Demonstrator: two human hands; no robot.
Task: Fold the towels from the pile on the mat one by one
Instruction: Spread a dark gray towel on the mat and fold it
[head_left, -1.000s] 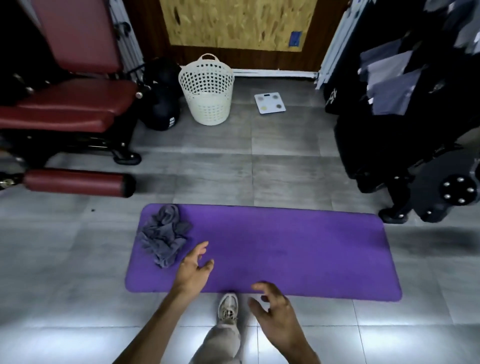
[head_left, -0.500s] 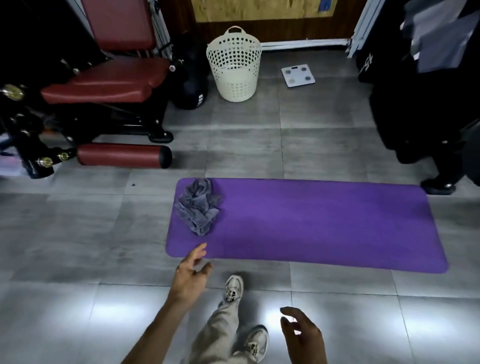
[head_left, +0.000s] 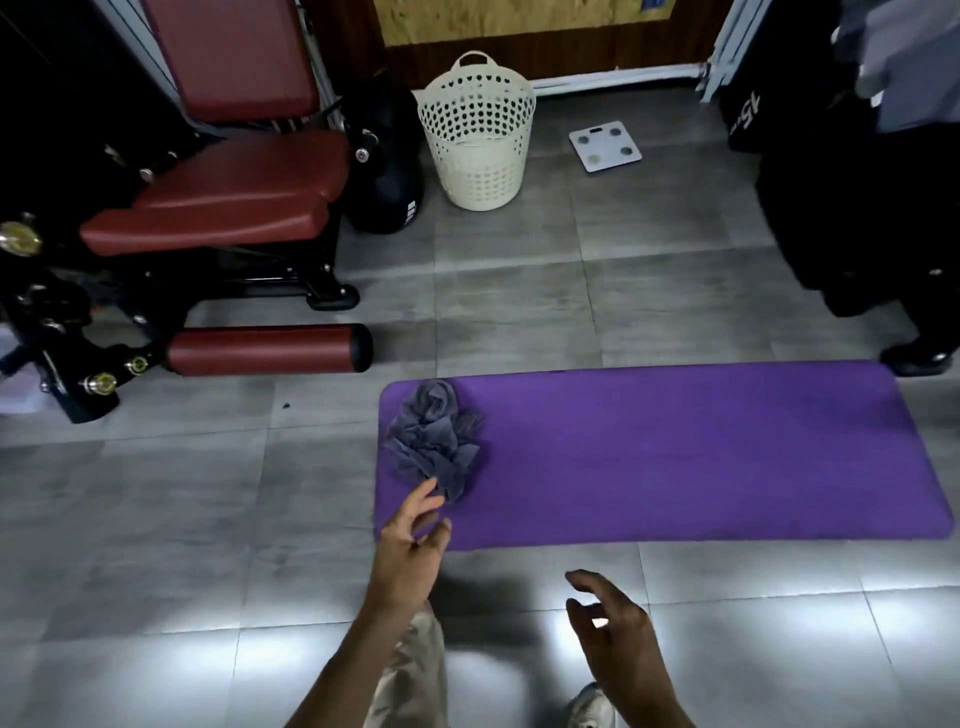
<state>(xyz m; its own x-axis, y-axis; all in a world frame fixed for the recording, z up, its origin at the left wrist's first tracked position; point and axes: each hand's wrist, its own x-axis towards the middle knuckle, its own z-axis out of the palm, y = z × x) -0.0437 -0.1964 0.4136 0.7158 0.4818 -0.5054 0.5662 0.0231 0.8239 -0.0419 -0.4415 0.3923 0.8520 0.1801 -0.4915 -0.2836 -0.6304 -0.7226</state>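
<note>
Grey floor tiles carry a purple mat (head_left: 675, 457), and the step in hand looks like the first pick from the pile (head_left: 435, 439).

Nothing is held yet. The left hand (head_left: 410, 553) reaches forward with fingers spread and relaxed, its fingertips (head_left: 428, 488) at the pile's near edge; whether they touch the cloth cannot be told. The right hand (head_left: 615, 631) hovers over bare floor, fingers loosely apart, well short of the mat and off to the right of the left hand.

Just ahead of the left hand the grey towels lie crumpled together at the mat's left end, so single pieces are hard to tell apart. To do this well, I judge the grip should pinch one loose corner on top, not a handful, and lift slowly so neighbours slide off. The right hand can then find a second corner and spread the towel on the open mat to the right, where folding has room.

Further off stand a basket (head_left: 478, 135), a scale (head_left: 605, 145) and a red bench (head_left: 228, 192).
</note>
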